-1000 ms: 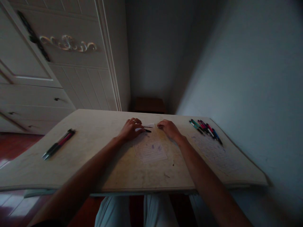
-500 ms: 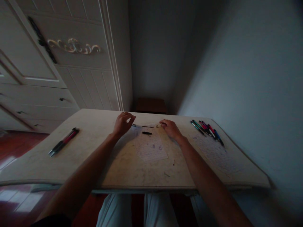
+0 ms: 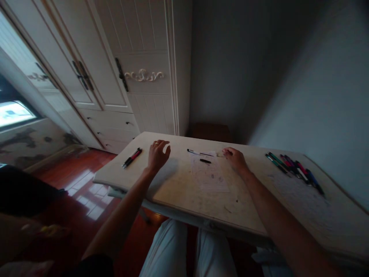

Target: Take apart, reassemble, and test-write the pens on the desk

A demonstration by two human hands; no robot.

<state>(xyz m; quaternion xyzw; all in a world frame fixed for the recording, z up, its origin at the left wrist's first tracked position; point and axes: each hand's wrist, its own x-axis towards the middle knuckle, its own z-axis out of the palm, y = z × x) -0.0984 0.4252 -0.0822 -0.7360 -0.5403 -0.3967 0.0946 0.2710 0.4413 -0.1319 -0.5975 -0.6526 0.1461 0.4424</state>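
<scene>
Left hand (image 3: pixel 158 154) hovers released, fingers spread, 2 pens (image 3: pixel 132 158) at its 9 o'clock; right hand (image 3: pixel 235 158) lies loosely curled, grasping nothing, on the table (image 3: pixel 178 188)

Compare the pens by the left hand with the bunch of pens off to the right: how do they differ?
The pair of pens near the left hand is just two, black and red, lying tight together and parallel. The bunch of pens beyond the right hand holds more, in green, pink, red and blue, loosely fanned. The pair sits near the table's left edge, the bunch near the wall side. No hand touches either.
</scene>
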